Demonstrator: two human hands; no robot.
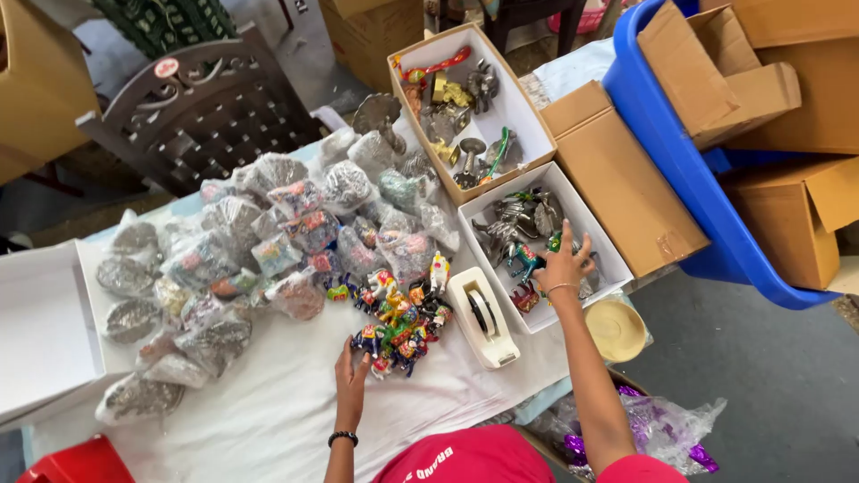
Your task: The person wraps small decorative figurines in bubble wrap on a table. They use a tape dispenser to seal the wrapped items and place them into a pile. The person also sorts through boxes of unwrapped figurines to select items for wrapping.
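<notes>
With my right hand [565, 261] spread, fingers apart, in the white box of metal figurines [582, 219] at centre right, I could snag and topple them, while my left hand [351, 368], fingers together, might nudge the painted toy animals [398, 317].

A table covered by a white cloth [268, 420] is seen from above. On it are laid plastic-wrapped ornaments [233, 259], a cluster of painted figurines [398, 317], a white tape dispenser [483, 317], two open white boxes [573, 210] of metal figurines, and a closed cardboard box [626, 192].

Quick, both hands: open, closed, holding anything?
Left hand: open, fingers flat on the white cloth, touching the pile of painted figurines, holding nothing.
Right hand: open, fingers spread in the white box; whether it grips anything cannot be told.
</notes>
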